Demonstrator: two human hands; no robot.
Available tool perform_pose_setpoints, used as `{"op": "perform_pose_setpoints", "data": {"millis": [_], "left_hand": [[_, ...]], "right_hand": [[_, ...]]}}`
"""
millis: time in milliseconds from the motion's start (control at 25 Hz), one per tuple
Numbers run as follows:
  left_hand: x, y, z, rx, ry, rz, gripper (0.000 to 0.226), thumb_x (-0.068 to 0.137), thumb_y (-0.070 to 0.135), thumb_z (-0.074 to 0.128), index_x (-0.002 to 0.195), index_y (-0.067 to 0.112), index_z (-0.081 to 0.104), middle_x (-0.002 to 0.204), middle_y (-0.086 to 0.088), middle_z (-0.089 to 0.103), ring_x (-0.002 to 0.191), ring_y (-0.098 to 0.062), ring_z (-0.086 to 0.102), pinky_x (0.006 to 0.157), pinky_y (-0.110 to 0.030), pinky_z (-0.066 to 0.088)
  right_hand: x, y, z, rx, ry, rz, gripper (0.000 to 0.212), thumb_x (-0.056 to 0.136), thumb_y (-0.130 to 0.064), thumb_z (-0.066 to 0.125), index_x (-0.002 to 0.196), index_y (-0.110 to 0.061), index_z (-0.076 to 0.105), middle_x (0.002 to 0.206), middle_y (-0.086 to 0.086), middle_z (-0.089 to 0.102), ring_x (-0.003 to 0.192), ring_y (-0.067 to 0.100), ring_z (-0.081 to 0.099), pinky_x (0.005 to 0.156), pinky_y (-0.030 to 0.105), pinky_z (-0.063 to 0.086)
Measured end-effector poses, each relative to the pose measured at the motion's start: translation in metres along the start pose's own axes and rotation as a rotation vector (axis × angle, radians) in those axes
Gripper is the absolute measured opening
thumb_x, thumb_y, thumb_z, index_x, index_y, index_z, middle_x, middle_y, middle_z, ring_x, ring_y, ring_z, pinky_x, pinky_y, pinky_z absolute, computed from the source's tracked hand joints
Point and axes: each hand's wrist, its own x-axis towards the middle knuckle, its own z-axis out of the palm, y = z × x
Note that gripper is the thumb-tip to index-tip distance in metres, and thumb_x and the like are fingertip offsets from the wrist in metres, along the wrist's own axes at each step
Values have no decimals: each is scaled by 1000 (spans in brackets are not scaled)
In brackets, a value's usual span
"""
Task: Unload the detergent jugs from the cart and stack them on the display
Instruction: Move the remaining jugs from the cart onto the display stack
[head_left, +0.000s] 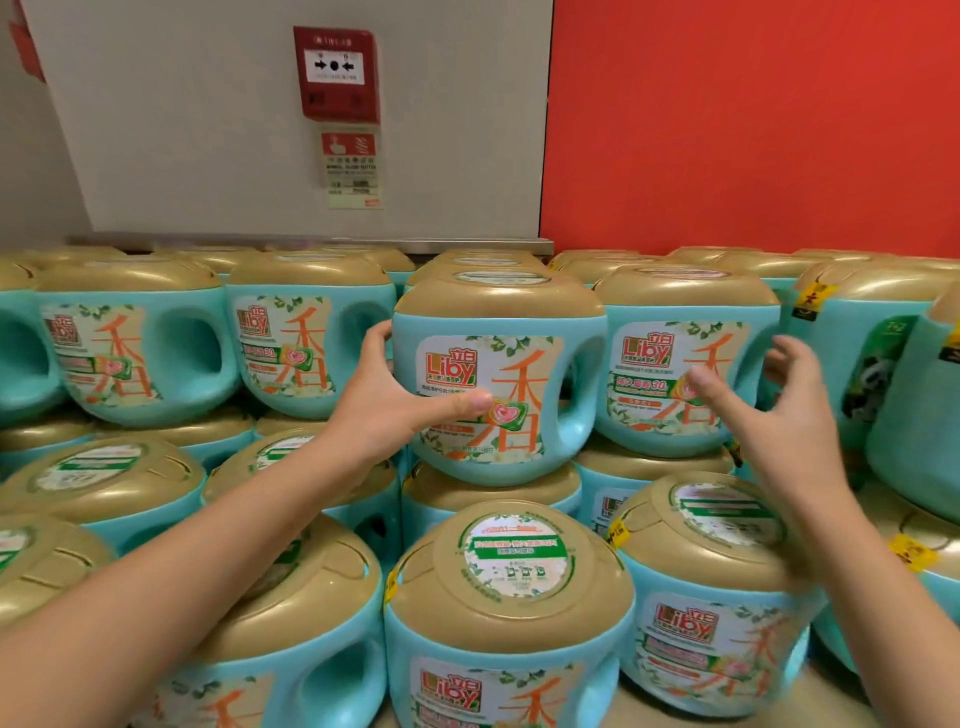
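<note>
A teal detergent jug (511, 317) with a gold lid stands on the top tier of the display, resting on the lids of the jugs below. My left hand (395, 405) holds its left side, with the thumb across the front label and the fingers curled round the side. My right hand (779, 415) hovers with spread, relaxed fingers just right of that jug's handle. It is in front of the neighbouring jug (675, 312) and holds nothing. No cart is in view.
Rows of identical jugs fill the display in tiers, left jugs (140, 338) level with the held one, and lower jugs (511, 597) near me. Behind stand a grey wall with a red fire alarm box (336, 73) and a red wall (753, 130).
</note>
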Motion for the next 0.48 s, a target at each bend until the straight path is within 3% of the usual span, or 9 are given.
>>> {"op": "perform_pose_setpoints", "data": {"millis": [160, 320, 480], "left_hand": [[-4, 2, 4, 30, 39, 10, 122, 30, 63, 83, 138, 36, 31, 105, 26, 57, 93, 8, 56, 66, -12, 47], [-8, 4, 7, 50, 65, 12, 125, 32, 65, 81, 141, 34, 29, 101, 27, 56, 90, 10, 54, 67, -13, 45], [-10, 6, 8, 73, 64, 1, 128, 32, 66, 80, 144, 32, 27, 106, 25, 55, 97, 6, 54, 76, -21, 48]], "right_hand": [[6, 11, 13, 22, -132, 14, 97, 64, -48, 80, 143, -21, 30, 125, -9, 51, 111, 9, 50, 93, 23, 40], [19, 19, 9, -156, -162, -6, 75, 69, -46, 79, 129, -17, 46, 125, 1, 63, 108, 17, 59, 92, 42, 51], [24, 18, 7, -155, -223, 3, 62, 74, -40, 77, 123, -19, 47, 124, 1, 63, 105, 17, 59, 89, 43, 51]]}}
